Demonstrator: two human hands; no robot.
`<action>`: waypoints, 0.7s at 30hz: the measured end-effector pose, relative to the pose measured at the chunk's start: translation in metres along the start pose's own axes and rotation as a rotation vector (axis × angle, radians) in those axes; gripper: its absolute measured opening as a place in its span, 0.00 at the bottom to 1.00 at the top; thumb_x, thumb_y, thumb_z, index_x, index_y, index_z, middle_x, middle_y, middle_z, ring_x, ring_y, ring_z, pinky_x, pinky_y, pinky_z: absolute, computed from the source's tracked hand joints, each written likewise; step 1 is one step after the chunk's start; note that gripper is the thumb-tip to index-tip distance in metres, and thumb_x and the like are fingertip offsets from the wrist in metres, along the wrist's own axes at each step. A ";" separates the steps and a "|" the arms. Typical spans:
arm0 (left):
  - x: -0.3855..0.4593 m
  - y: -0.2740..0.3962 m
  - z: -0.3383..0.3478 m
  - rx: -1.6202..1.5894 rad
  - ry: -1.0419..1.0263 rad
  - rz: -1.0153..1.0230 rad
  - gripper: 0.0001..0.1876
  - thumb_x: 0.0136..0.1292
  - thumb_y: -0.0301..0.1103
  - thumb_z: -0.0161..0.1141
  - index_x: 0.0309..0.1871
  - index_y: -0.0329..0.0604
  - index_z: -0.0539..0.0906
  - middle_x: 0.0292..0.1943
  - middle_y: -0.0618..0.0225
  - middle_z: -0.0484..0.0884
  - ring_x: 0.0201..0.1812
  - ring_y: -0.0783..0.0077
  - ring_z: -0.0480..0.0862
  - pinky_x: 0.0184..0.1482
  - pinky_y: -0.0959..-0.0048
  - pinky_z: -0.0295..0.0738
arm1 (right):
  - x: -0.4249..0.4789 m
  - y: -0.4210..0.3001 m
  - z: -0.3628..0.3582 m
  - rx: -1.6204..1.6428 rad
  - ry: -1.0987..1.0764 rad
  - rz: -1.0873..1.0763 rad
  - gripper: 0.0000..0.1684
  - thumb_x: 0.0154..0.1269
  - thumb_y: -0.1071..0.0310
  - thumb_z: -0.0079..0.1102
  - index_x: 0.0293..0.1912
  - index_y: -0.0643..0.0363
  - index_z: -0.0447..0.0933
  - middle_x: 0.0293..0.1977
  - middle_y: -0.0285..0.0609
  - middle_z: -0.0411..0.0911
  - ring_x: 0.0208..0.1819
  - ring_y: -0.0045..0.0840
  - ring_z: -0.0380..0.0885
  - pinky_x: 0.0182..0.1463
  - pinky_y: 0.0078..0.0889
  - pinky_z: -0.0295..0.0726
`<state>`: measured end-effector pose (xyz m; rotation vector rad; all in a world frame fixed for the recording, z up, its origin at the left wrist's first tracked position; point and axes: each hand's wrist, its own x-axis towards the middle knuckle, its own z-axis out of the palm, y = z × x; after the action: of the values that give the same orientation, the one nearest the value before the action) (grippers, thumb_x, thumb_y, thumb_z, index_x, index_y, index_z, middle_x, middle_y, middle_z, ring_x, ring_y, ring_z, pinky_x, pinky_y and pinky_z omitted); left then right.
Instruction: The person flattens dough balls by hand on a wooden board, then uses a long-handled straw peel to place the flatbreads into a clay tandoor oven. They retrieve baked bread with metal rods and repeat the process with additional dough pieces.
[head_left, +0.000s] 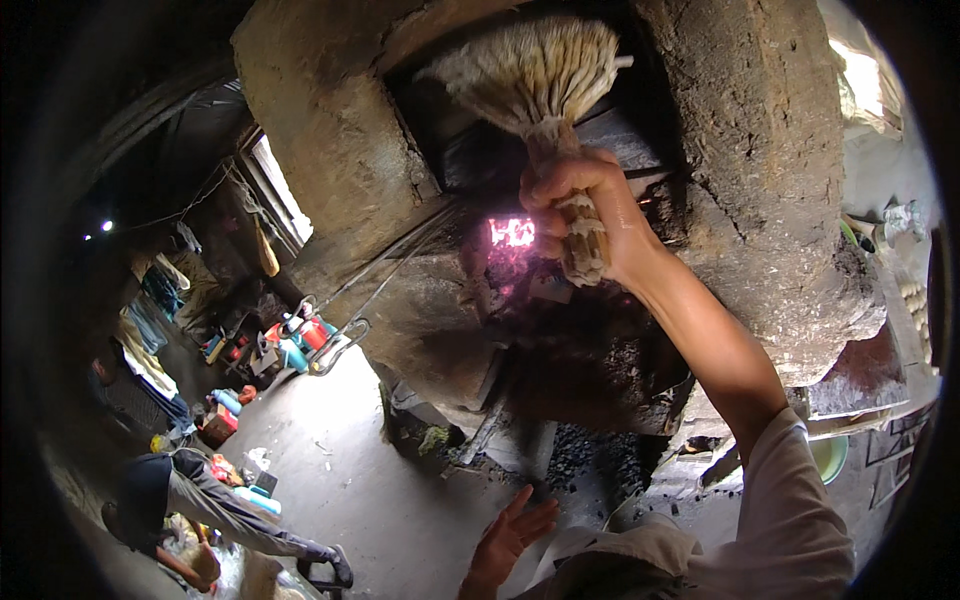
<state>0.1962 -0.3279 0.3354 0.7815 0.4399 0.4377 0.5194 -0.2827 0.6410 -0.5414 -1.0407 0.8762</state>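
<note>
My right hand (581, 202) grips the thick bound handle of a pale fibre brush (536, 75), its fanned bristles raised in front of the dark opening of an earthen furnace (750, 127). The bristles look slightly blurred. Just left of my right hand, embers (512, 232) glow pink-white inside the furnace. Near the bottom of the view, my left hand (514, 536) has its fingers spread and holds nothing. Long metal tongs (375, 281) rest at the furnace opening, their looped handles sticking out to the lower left.
Dark coal pieces (581, 457) lie below the furnace mouth. Bottles and a red flask (313, 334) stand at left beyond the tongs' handles. A person (225, 499) bends over at lower left among bags. A pale green basin (831, 457) is at lower right, under a ledge.
</note>
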 end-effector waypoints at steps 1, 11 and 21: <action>0.000 0.001 0.002 -0.002 0.001 -0.012 0.38 0.74 0.60 0.42 0.79 0.48 0.52 0.72 0.50 0.65 0.73 0.53 0.64 0.75 0.52 0.54 | 0.003 0.000 0.000 -0.091 0.011 -0.060 0.04 0.53 0.72 0.54 0.26 0.59 0.68 0.16 0.35 0.66 0.13 0.18 0.66 0.15 0.24 0.68; -0.008 0.003 -0.053 -0.134 0.032 -0.198 0.38 0.73 0.62 0.41 0.79 0.51 0.52 0.74 0.52 0.61 0.75 0.54 0.60 0.75 0.54 0.53 | -0.090 0.085 0.010 0.063 -0.042 0.182 0.15 0.53 0.70 0.64 0.40 0.67 0.76 0.27 0.44 0.76 0.25 0.27 0.78 0.24 0.35 0.79; 0.039 -0.054 -0.095 0.283 -0.173 -0.518 0.39 0.70 0.65 0.44 0.74 0.47 0.62 0.66 0.58 0.75 0.66 0.59 0.73 0.70 0.55 0.62 | -0.421 0.242 -0.091 -0.198 0.288 0.587 0.37 0.62 0.67 0.64 0.69 0.50 0.62 0.63 0.51 0.70 0.58 0.43 0.75 0.58 0.52 0.77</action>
<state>0.1896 -0.2871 0.2272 0.9324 0.5278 -0.1793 0.4183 -0.4961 0.2073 -1.1425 -0.7107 1.1682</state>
